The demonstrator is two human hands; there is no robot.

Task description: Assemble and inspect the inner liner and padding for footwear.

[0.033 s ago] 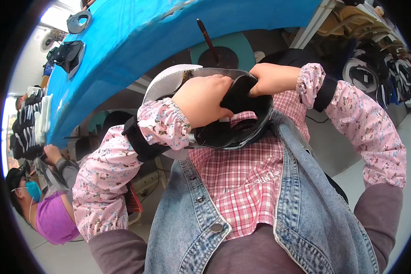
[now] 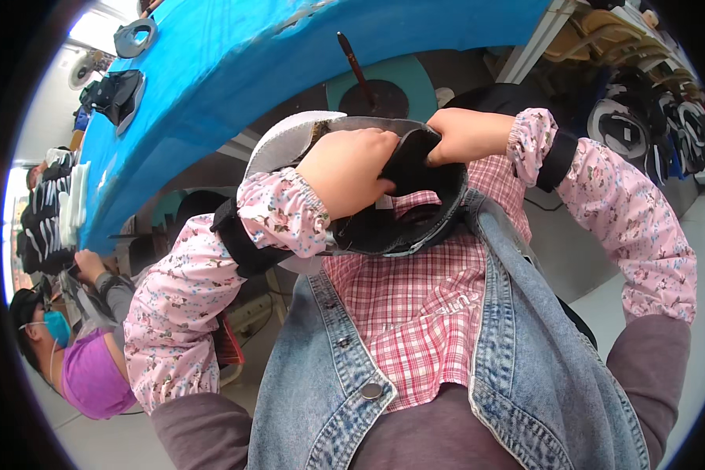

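Observation:
A black, rounded cap (image 2: 439,205) with a pale grey-white brim (image 2: 283,147) on its left side is held up in front of my chest. Its dark inside faces me, and plaid cloth shows through an opening in it. My left hand (image 2: 348,172) is closed on the cap's left edge, fingers over the far rim and thumb at the inside. At the upper right edge, my right hand (image 2: 466,137) pinches the rim, its thumb inside and its other fingers mostly hidden behind. A small white label (image 2: 384,202) shows in the dark inside.
Beyond the cap runs a blue-covered table (image 2: 211,70), bearing a black cap (image 2: 116,98) and a grey ring-shaped piece (image 2: 135,37). Stacked headwear (image 2: 642,129) stands at right. A brown stick (image 2: 355,66) rises from a stool (image 2: 380,100). At left sits a masked co-worker (image 2: 94,368).
My left thumb has shifted very slightly on the cap. Both hands keep their places, and otherwise the scene looks the same.

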